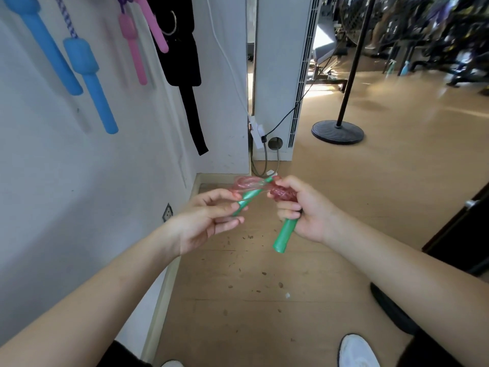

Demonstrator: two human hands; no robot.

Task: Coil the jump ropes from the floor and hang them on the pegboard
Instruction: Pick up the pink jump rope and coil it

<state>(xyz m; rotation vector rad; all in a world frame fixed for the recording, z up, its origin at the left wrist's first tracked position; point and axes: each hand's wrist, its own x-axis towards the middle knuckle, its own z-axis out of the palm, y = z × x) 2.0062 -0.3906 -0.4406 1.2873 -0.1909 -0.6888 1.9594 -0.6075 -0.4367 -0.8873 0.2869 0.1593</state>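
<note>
I hold a jump rope with green handles and a clear pink cord at waist height. My right hand (299, 207) grips one green handle (284, 235) with the pink cord wound around its top (281, 193). My left hand (209, 215) pinches the other green handle (247, 198) and a loose loop of pink cord (244, 182). On the white wall at the upper left hang a blue-handled jump rope (82, 64) and a pink-handled jump rope (137, 49). No pegboard surface is distinguishable behind them.
A black strap (185, 75) hangs beside the pink handles. A white floor unit (280, 75) with cables stands in the corner, and a black round-based stand (337, 132) is on the wooden floor to the right. My white shoes (357, 350) show at the bottom.
</note>
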